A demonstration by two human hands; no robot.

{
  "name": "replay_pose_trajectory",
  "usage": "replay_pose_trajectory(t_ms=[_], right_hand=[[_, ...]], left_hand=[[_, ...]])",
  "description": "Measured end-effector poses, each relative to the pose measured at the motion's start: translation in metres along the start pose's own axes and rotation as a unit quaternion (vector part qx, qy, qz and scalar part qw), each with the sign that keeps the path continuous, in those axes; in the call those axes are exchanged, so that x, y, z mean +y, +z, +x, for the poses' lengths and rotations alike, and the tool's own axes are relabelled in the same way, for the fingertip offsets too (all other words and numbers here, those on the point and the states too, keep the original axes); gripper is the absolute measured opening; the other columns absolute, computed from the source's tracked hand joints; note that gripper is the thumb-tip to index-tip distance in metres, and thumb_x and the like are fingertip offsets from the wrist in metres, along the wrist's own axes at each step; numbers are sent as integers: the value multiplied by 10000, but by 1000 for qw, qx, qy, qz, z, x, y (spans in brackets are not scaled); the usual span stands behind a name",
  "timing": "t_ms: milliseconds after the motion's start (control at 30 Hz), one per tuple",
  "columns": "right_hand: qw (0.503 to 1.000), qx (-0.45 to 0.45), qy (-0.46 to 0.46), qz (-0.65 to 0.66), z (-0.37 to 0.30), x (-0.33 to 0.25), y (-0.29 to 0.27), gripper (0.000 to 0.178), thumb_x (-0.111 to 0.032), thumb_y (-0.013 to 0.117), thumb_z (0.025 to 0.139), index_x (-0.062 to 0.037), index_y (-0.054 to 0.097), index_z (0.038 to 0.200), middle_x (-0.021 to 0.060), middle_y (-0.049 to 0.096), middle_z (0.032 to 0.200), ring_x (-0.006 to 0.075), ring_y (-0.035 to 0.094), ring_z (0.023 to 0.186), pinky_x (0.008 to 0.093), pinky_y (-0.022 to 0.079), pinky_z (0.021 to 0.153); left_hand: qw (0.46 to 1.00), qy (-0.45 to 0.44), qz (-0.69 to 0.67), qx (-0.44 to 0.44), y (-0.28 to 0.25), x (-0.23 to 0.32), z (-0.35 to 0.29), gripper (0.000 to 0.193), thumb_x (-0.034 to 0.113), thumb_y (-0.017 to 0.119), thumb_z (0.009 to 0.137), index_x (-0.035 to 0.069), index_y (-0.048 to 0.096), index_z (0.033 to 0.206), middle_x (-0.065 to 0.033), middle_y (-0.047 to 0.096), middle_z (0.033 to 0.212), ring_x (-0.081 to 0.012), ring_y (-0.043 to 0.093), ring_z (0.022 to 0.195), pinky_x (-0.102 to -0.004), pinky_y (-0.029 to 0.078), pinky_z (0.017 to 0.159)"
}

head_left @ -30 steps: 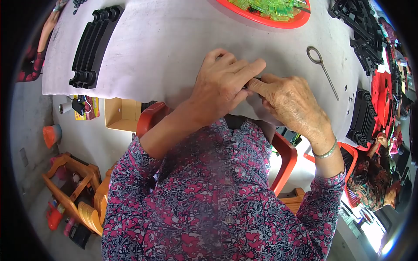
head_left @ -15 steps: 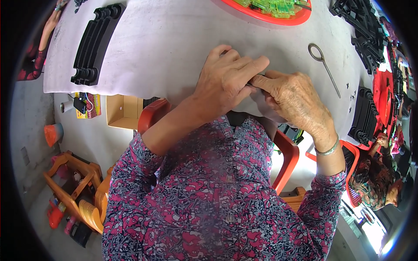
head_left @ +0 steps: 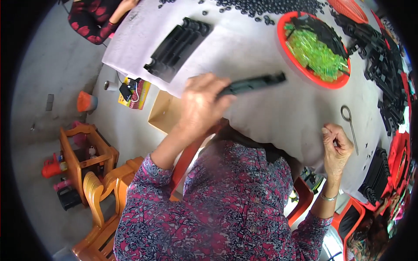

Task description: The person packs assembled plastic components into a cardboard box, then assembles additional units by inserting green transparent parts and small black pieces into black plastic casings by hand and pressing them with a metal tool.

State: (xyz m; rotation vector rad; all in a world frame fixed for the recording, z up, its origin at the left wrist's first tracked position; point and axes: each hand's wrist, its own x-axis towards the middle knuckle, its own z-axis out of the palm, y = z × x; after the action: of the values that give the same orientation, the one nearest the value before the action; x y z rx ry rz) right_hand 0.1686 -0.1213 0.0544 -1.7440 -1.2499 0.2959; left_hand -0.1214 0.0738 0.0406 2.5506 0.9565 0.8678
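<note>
My left hand is closed around one end of a long black plastic part, slightly blurred, which sticks out to the right above the table. Well apart from it, my right hand is near the table's right side with its fingers curled together; whether anything small is between them is hidden. Just beyond it lies a metal rod with a ring-shaped end. A row of black plastic parts lies side by side at the upper left of the table.
A red bowl holds green translucent pieces and black strips. Small round black pieces are scattered at the far edge. Black parts pile up along the right, with another black stack nearer. Another person's hand rests at the far left.
My hands, together before, are now apart. My left hand has carried the black part left, while my right hand has drawn back to the right. The whole view has shifted too.
</note>
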Motion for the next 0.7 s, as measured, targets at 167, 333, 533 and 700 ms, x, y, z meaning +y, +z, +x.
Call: replay_pose_trajectory(t_ms=[167, 333, 533, 700], right_hand=[[999, 7, 35, -21, -7, 22, 25, 45, -6, 726, 882, 1, 683, 894, -40, 516, 652, 34, 436, 626, 207, 410, 573], [996, 1, 26, -86, -14, 24, 45, 74, -51, 747, 834, -36, 698, 887, 65, 559, 619, 153, 522, 549, 301, 460, 564], [995, 1, 6, -97, -13, 26, 45, 67, -47, 734, 832, -31, 695, 884, 74, 558, 621, 182, 539, 556, 319, 468, 583], [997, -6, 14, -80, -13, 28, 45, 63, -43, 728, 839, -25, 688, 883, 74, 544, 617, 177, 521, 551, 314, 459, 578]], left_hand=[[969, -171, 127, 124, -10, -51, -1, 381, 206, 834, 725, 49, 728, 1056, -80, 596, 931, -276, 585, 866, -390, 457, 783], [959, -159, 178, 156, 1, -69, 10, 437, 171, 822, 722, 50, 692, 1121, -82, 564, 935, -278, 576, 935, -419, 411, 836], [948, -174, 191, 185, 12, -78, 6, 604, 142, 834, 686, 76, 608, 1243, -80, 545, 981, -275, 557, 944, -418, 394, 822], [946, -164, 183, 211, 7, -78, 7, 701, 164, 857, 659, 76, 576, 1295, -92, 528, 1053, -284, 514, 1017, -438, 376, 874]])
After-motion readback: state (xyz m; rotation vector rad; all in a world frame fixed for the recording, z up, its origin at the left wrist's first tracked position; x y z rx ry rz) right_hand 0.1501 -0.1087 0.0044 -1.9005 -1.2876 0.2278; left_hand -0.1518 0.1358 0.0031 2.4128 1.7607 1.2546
